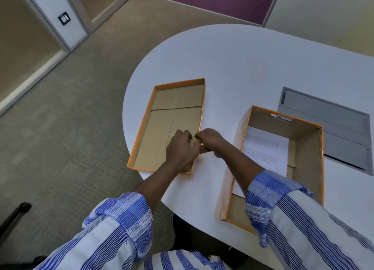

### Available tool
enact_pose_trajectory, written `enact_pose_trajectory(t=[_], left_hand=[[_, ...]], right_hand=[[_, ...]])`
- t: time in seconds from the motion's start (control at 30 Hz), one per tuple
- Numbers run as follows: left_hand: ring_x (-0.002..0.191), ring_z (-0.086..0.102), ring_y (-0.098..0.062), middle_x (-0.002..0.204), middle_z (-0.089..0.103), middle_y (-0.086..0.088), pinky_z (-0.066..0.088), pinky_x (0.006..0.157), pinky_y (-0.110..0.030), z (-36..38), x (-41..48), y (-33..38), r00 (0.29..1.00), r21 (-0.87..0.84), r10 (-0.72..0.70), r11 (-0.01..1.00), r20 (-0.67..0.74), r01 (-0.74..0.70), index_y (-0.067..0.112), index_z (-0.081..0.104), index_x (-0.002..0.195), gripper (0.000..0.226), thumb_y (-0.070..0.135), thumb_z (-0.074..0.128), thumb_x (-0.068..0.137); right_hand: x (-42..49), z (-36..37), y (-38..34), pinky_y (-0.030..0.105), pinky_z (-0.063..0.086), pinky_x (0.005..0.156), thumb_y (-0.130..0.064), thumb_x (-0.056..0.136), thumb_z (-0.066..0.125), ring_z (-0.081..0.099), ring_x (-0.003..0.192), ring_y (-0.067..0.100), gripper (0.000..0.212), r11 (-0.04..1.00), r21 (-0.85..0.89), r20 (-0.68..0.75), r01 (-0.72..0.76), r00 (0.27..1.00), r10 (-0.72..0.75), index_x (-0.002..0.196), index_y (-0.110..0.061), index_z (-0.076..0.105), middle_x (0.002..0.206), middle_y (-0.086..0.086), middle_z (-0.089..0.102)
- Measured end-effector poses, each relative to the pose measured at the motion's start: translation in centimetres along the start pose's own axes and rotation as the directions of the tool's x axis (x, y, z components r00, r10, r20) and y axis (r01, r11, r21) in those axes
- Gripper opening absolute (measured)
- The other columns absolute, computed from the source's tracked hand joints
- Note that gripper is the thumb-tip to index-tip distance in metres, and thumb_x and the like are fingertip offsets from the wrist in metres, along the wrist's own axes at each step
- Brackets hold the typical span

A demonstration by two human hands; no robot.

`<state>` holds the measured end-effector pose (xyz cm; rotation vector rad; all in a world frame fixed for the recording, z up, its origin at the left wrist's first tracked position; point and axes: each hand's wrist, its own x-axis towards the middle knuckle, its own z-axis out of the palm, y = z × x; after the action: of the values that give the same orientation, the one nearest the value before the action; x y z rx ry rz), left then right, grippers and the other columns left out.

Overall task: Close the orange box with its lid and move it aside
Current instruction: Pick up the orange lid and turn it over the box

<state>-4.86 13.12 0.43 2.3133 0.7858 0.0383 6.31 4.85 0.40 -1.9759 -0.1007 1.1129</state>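
The orange lid (162,108) lies upside down on the white table, its brown cardboard inside facing up, near the table's left edge. Both hands are at its right rim near the front corner. My left hand (181,148) rests inside the lid with fingers curled on that rim. My right hand (211,141) pinches the same rim from outside. The orange box (307,152) stands open to the right, with a printed white sheet (265,148) lying inside. My right forearm crosses over the box's near end.
The round white table (242,67) has a grey recessed cable hatch (327,128) behind the box. Beige carpet lies to the left, with a black chair part (14,215) at the lower left. Glass doors stand at the far left.
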Motion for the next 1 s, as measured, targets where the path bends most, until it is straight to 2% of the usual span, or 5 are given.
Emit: enact_pose_trajectory(t=[0.23, 0.4, 0.57, 0.8, 1.0], left_hand=[[0.102, 0.055, -0.030, 0.118, 0.056, -0.013, 0.036, 0.066, -0.034, -1.6, 1.0, 6.1, 0.975, 0.411, 0.193, 0.902, -0.108, -0.133, 0.008, 0.051, 0.123, 0.030, 0.009, 0.053, 0.094], [0.085, 0.056, -0.030, 0.105, 0.060, -0.015, 0.036, 0.058, -0.036, -3.4, 1.4, 10.3, 0.894, 0.568, 0.428, 0.772, -0.133, -0.285, 0.005, 0.055, 0.115, 0.027, -0.002, 0.043, 0.092], [0.067, 0.062, -0.034, 0.082, 0.063, -0.016, 0.038, 0.047, -0.034, -6.8, 1.6, 15.3, 0.794, 0.591, 0.535, 0.751, -0.287, -0.293, 0.003, 0.061, 0.093, 0.017, 0.003, 0.064, 0.076], [0.065, 0.049, -0.018, 0.086, 0.058, -0.005, 0.037, 0.054, -0.027, -8.6, -1.8, 22.0, 0.688, 0.283, 0.508, 0.861, -0.518, -0.423, 0.009, 0.057, 0.101, 0.024, 0.024, 0.066, 0.086], [0.067, 0.060, -0.003, 0.085, 0.060, 0.012, 0.042, 0.055, -0.013, -8.5, -4.9, 25.4, 0.798, -0.227, 0.308, 0.850, -0.519, -0.476, 0.021, 0.059, 0.107, 0.030, 0.036, 0.066, 0.083]], right_hand=[[-1.7, -3.6, -3.6, 0.026, 0.058, 0.049, -0.021, 0.096, 0.056, 0.067, 0.049, 0.015, 0.022, 0.928, 0.366, -0.097, 0.071, 0.995, -0.038, 0.082, -0.006, 0.063, 0.061, 0.005, 0.068], [-3.7, -6.9, -5.3, 0.027, 0.062, 0.060, -0.034, 0.100, 0.058, 0.072, 0.059, 0.013, 0.025, 0.868, 0.441, -0.135, 0.230, 0.973, -0.190, 0.096, -0.009, 0.062, 0.076, 0.003, 0.068], [-6.4, -11.1, -7.2, 0.041, 0.063, 0.080, -0.054, 0.099, 0.051, 0.075, 0.092, 0.028, 0.051, 0.775, 0.528, -0.247, 0.347, 0.936, -0.251, 0.124, -0.010, 0.057, 0.111, 0.012, 0.070], [-8.3, -17.9, -5.3, 0.041, 0.057, 0.088, -0.061, 0.098, 0.045, 0.066, 0.107, 0.027, 0.061, 0.803, 0.471, -0.415, 0.364, 0.895, -0.163, 0.136, -0.014, 0.051, 0.130, 0.014, 0.060], [-9.9, -23.3, -1.0, 0.042, 0.051, 0.092, -0.070, 0.093, 0.046, 0.063, 0.113, 0.033, 0.075, 0.820, 0.435, -0.558, 0.371, 0.826, -0.078, 0.141, -0.012, 0.051, 0.124, 0.013, 0.065]])
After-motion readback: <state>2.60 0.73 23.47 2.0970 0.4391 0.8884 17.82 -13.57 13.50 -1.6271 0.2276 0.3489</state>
